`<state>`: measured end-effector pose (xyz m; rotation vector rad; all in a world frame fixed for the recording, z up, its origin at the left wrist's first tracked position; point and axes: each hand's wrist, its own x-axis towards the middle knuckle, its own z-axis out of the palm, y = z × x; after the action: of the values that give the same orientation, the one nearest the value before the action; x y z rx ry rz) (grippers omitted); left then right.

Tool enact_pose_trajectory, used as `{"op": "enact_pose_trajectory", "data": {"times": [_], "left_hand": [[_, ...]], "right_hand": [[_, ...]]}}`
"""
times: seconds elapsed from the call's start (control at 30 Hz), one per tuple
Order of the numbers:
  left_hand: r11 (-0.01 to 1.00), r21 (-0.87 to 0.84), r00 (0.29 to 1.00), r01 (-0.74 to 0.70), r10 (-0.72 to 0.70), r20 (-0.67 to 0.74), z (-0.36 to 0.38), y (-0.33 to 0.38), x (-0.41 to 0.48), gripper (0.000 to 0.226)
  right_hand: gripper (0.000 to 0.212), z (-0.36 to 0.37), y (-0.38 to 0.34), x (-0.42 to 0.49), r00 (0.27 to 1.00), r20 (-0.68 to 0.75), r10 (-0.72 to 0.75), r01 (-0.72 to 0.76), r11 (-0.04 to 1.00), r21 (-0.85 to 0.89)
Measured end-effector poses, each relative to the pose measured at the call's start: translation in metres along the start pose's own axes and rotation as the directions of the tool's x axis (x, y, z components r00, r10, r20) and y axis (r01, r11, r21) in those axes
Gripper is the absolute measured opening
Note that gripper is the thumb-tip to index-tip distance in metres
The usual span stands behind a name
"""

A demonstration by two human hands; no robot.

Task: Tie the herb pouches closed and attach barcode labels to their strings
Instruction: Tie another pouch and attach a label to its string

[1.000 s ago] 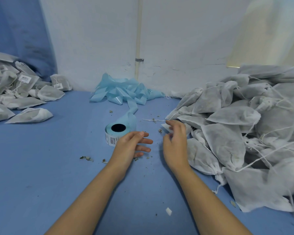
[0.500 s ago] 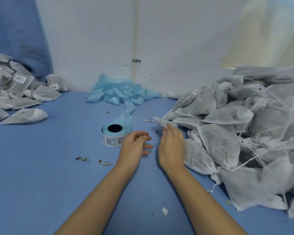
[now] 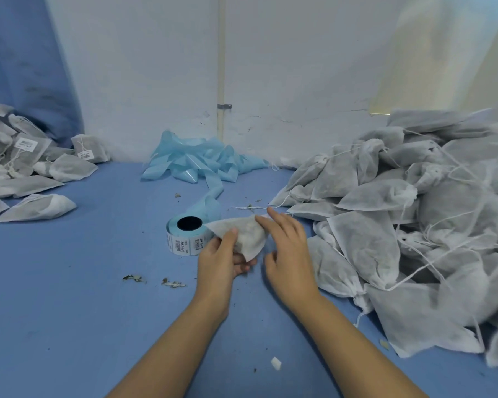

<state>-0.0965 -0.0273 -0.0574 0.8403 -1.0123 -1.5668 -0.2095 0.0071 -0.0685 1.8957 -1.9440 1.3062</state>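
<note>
A small white herb pouch (image 3: 246, 235) is held just above the blue table in front of me. My left hand (image 3: 222, 258) grips its lower left part, thumb on top and fingers underneath. My right hand (image 3: 285, 242) lies over the pouch's right end with fingers stretched along its top edge; whether they pinch it is unclear. A roll of barcode labels (image 3: 186, 239) stands right behind and to the left of the pouch. A thin white string (image 3: 243, 208) lies on the table behind the hands.
A large heap of untied white pouches (image 3: 400, 219) with loose strings fills the right side. Labelled pouches (image 3: 32, 168) are piled at the far left. Crumpled blue backing tape (image 3: 202, 163) lies against the white wall. Herb crumbs (image 3: 153, 280) and a paper scrap (image 3: 276, 363) dot the table.
My right hand has pulled one pouch out of the right heap and brought it left. My left hand has risen and taken hold of it in front of the label roll.
</note>
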Motion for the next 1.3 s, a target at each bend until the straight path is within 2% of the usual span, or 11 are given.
{"op": "enact_pose_trajectory", "data": {"times": [0.07, 0.17, 0.2, 0.3, 0.37, 0.53, 0.67, 0.77, 0.93, 1.17, 1.3], "left_hand": [[1.0, -0.026, 1.0, 0.014, -0.014, 0.014, -0.001, 0.001, 0.0, 0.033], [0.992, -0.123, 0.999, 0.04, -0.04, 0.003, -0.005, 0.002, 0.001, 0.047], [0.99, -0.135, 0.999, 0.035, -0.037, -0.013, -0.005, 0.002, 0.001, 0.039], [0.998, -0.066, 1.0, 0.018, -0.019, -0.019, -0.005, -0.001, 0.003, 0.017], [1.0, 0.01, 1.0, 0.009, -0.009, 0.025, -0.003, -0.004, 0.002, 0.019], [0.974, 0.202, 0.994, -0.104, 0.107, -0.001, -0.002, -0.01, 0.001, 0.028], [0.984, 0.17, 0.997, -0.047, 0.037, 0.063, -0.003, -0.01, 0.001, 0.022], [0.973, 0.227, 0.997, -0.034, 0.016, 0.08, -0.002, -0.011, 0.0, 0.017], [0.967, 0.25, 0.996, -0.043, 0.022, 0.085, -0.003, -0.01, 0.001, 0.021], [0.952, 0.299, 0.993, -0.057, 0.022, 0.119, -0.003, -0.01, 0.001, 0.019], [0.962, 0.264, 0.992, -0.07, 0.039, 0.121, -0.004, -0.008, 0.001, 0.022]], "right_hand": [[0.05, 0.003, 0.002, 0.0, 0.999, -0.002, 0.041, -0.041, 0.999, 0.019], [0.017, 0.004, -0.006, 0.001, 0.974, -0.001, 0.227, -0.212, 0.914, 0.347], [0.01, 0.004, -0.008, 0.002, 0.947, 0.017, 0.321, -0.289, 0.828, 0.48], [0.004, 0.006, -0.013, 0.003, 0.838, 0.129, 0.53, -0.411, 0.458, 0.788], [0.008, 0.006, -0.013, 0.004, 0.806, 0.175, 0.565, -0.42, 0.34, 0.841], [0.013, 0.002, -0.01, 0.007, 0.754, 0.209, 0.622, -0.432, 0.231, 0.872], [0.018, 0.001, -0.006, 0.008, 0.705, 0.241, 0.667, -0.436, 0.139, 0.889], [0.022, 0.001, -0.005, 0.01, 0.677, 0.269, 0.685, -0.413, 0.052, 0.909], [0.015, 0.001, -0.002, 0.01, 0.721, 0.317, 0.616, -0.411, 0.012, 0.911], [0.023, 0.004, -0.001, 0.008, 0.787, 0.327, 0.523, -0.469, 0.163, 0.868], [0.024, 0.007, 0.0, 0.009, 0.752, 0.328, 0.572, -0.528, 0.226, 0.818]]}}
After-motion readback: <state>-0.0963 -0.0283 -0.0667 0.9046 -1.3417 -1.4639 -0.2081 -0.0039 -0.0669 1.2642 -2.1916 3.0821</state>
